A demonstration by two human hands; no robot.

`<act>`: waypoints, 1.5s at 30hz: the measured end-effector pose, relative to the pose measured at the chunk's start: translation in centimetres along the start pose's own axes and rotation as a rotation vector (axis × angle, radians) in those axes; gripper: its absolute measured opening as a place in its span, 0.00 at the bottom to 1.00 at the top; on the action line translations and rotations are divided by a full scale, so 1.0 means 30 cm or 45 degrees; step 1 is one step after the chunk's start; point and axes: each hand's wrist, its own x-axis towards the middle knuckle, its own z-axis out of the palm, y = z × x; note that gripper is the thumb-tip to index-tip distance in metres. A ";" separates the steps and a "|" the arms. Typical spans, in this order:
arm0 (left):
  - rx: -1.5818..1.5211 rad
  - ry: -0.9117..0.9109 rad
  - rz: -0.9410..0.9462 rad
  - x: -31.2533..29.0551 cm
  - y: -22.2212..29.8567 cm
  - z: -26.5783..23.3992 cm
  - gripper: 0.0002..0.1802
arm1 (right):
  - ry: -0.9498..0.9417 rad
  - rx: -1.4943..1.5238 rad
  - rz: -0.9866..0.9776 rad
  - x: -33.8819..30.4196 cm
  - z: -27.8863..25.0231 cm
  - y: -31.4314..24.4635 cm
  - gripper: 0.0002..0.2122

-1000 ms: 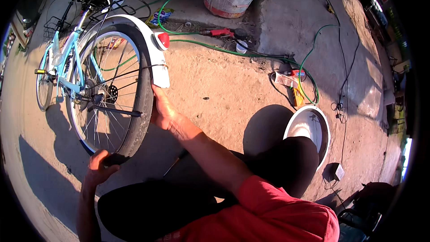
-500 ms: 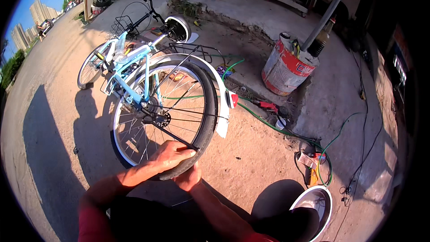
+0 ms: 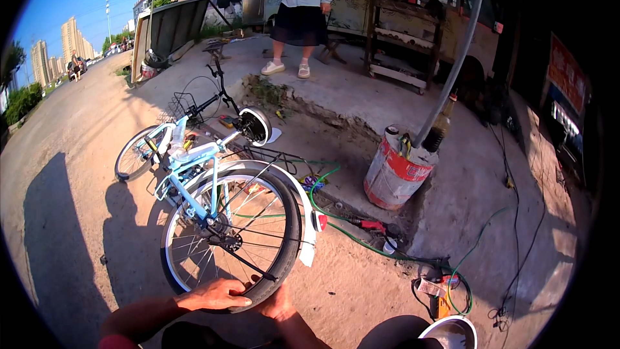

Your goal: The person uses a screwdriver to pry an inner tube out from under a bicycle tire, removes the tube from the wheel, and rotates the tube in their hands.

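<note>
A light-blue bicycle (image 3: pixel 197 203) lies on its side, its rear wheel nearest me. My left hand (image 3: pixel 216 294) is closed over the near part of the black rear tire (image 3: pixel 292 245), thumb and fingers against the rubber. From the right, my right hand (image 3: pixel 279 305) grips the same stretch of tire, its fingers partly hidden behind it. A black rod (image 3: pixel 248 264) runs from the hub and ends on the tire just above my hands. The white mudguard (image 3: pixel 307 249) with a red reflector (image 3: pixel 320 222) curves along the wheel's right side.
A red-and-white bucket (image 3: pixel 395 178) holds bottles beside a grey pole (image 3: pixel 452 58). A green hose (image 3: pixel 352 242) crosses the ground near a red-handled tool (image 3: pixel 372 225). A white-rimmed basin (image 3: pixel 476 335) sits lower right. Someone (image 3: pixel 300 26) stands on the concrete ahead.
The view has tilted up, bringing more of the standing person into sight. My left hand has moved along the tire, away from the rod's end. Both hands stay on the tire.
</note>
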 end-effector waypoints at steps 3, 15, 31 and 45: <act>0.208 0.045 0.088 -0.120 -0.092 -0.002 0.30 | -0.011 0.025 0.036 0.029 0.004 -0.091 0.38; 0.277 0.059 -0.029 -0.160 -0.167 0.010 0.24 | -0.213 0.203 -0.289 0.026 -0.044 -0.105 0.28; -0.407 0.134 0.047 0.086 0.026 0.076 0.18 | -0.301 0.121 -0.216 -0.001 -0.017 0.097 0.38; 0.594 0.189 0.448 -0.224 -0.391 -0.115 0.27 | -0.035 -0.101 -0.113 -0.001 0.029 -0.179 0.35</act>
